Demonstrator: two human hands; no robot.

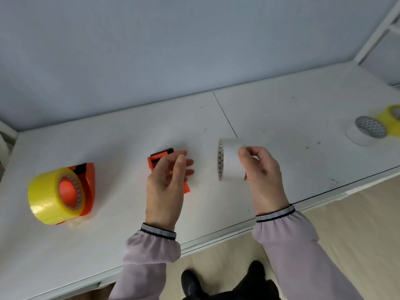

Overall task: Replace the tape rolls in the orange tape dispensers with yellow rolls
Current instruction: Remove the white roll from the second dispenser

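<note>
An orange tape dispenser (85, 185) with a yellow roll (46, 198) mounted on its hub lies at the left of the white table (281, 118). A second orange dispenser (155, 160) lies near the middle, without a roll. My left hand (167, 178) hovers over it, fingers apart, and hides much of it. My right hand (259, 169) holds a white tape roll (229, 161) on edge just above the table, to the right of that dispenser. Another yellow roll (389, 120) lies at the far right edge, partly cut off.
A white roll (365, 131) lies flat at the far right, beside the yellow one. A blue-grey wall rises behind the table. The table's front edge runs diagonally below my wrists, with beige floor and my dark shoes beneath. A white frame stands at the top right.
</note>
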